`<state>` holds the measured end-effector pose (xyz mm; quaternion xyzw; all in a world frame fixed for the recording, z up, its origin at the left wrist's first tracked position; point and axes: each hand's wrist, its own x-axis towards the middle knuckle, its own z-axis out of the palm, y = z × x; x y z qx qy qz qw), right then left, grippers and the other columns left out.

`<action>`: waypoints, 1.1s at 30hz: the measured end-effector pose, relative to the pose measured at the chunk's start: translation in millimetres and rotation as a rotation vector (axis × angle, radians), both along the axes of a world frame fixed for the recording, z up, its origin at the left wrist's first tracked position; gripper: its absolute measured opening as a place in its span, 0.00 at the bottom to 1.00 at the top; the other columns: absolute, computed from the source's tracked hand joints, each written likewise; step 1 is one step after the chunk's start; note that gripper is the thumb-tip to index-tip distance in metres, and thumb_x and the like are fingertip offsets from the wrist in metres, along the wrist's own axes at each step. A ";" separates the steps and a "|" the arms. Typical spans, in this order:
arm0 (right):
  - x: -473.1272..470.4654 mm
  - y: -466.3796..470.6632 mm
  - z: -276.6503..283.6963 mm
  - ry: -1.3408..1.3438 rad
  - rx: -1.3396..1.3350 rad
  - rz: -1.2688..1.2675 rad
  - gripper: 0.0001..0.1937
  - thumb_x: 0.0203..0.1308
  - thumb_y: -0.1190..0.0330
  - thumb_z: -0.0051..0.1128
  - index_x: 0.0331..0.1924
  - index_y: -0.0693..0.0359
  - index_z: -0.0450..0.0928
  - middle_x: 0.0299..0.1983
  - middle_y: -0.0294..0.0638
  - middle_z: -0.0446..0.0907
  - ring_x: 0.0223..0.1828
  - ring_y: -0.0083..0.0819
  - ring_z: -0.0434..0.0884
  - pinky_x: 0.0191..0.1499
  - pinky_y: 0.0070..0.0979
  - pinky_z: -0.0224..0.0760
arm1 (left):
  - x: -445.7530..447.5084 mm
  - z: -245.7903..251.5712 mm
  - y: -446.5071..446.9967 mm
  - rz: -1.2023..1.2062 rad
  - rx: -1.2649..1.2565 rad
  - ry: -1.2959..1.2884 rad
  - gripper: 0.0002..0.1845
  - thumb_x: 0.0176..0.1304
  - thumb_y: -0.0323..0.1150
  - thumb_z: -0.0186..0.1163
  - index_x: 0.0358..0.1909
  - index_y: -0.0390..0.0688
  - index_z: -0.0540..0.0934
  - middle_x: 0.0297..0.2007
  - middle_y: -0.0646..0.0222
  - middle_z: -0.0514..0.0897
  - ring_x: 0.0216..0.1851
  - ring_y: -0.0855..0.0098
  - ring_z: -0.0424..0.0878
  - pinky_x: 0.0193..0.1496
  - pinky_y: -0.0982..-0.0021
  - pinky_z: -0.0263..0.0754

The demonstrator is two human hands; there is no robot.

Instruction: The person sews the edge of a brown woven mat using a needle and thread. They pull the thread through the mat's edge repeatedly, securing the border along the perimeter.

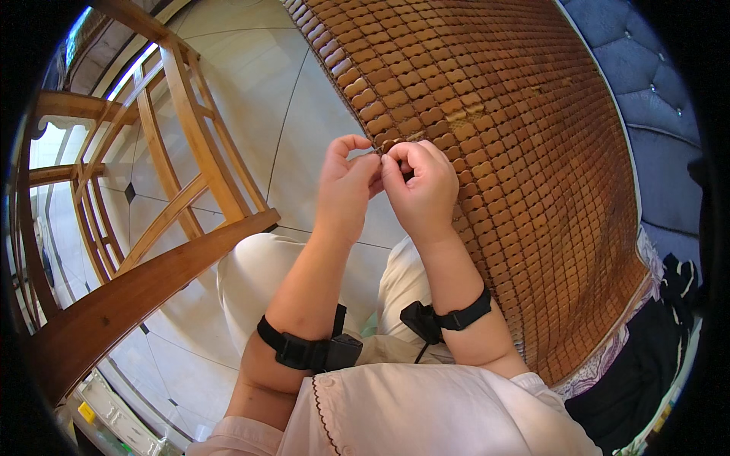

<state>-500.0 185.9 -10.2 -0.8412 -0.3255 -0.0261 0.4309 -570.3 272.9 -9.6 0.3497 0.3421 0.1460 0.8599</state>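
A bamboo tile mat (513,171), made of small brown tiles strung on dark cord, covers the padded seat or bed before me. At its near left edge my right hand (425,188) pinches thumb against forefinger on a thin dark cord (377,149). My left hand (345,188) meets it there, forefinger curled and thumb by the same cord; whether it grips the cord is hard to see. A loose-looking tile (392,143) sits just past the fingertips, at the mat's border. Several tiles seem absent at a paler mesh patch (465,118).
A wooden chair (188,131) lies or stands on the tiled floor (251,108) to my left. Blue tufted upholstery (656,102) borders the mat on the right. Dark cloth (633,353) lies at the lower right. Black strapped devices (342,352) are on both forearms.
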 end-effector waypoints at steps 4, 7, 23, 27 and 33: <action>2.7 -2.0 -0.5 0.004 -0.036 0.024 0.03 0.49 0.70 0.61 0.25 0.57 0.77 0.24 0.38 0.76 0.27 0.40 0.77 0.29 0.36 0.68 | 2.8 -5.1 -2.2 -0.029 0.080 0.049 0.06 0.68 0.27 0.53 0.44 0.40 0.70 0.34 0.69 0.78 0.34 0.79 0.78 0.37 0.76 0.76; 4.7 -4.2 -0.1 -0.021 -0.098 0.047 0.02 0.51 0.73 0.60 0.26 0.60 0.78 0.24 0.35 0.76 0.25 0.32 0.74 0.29 0.28 0.68 | 4.5 -6.9 -3.2 -0.013 0.070 0.076 0.04 0.69 0.28 0.53 0.42 0.39 0.70 0.34 0.70 0.77 0.33 0.79 0.77 0.36 0.77 0.76; 0.5 0.8 5.2 0.038 -0.032 0.005 0.04 0.47 0.70 0.61 0.22 0.57 0.77 0.23 0.38 0.77 0.27 0.40 0.77 0.29 0.35 0.69 | 3.3 -2.8 -4.7 0.021 0.066 0.054 0.04 0.69 0.29 0.54 0.40 0.39 0.71 0.33 0.70 0.77 0.32 0.79 0.76 0.36 0.76 0.76; 1.3 3.3 5.8 0.100 -0.026 0.001 0.04 0.48 0.70 0.59 0.22 0.58 0.76 0.23 0.38 0.76 0.26 0.41 0.77 0.28 0.35 0.68 | 3.9 0.0 -5.1 0.049 0.061 0.057 0.05 0.69 0.29 0.53 0.40 0.39 0.70 0.34 0.70 0.78 0.32 0.79 0.77 0.37 0.75 0.76; 5.8 -2.5 6.2 0.114 -0.060 0.048 0.03 0.50 0.70 0.57 0.25 0.59 0.75 0.24 0.39 0.76 0.26 0.40 0.76 0.29 0.35 0.68 | 4.0 1.5 -4.6 0.074 -0.023 0.036 0.03 0.68 0.26 0.48 0.41 0.41 0.70 0.35 0.69 0.78 0.35 0.76 0.80 0.39 0.73 0.78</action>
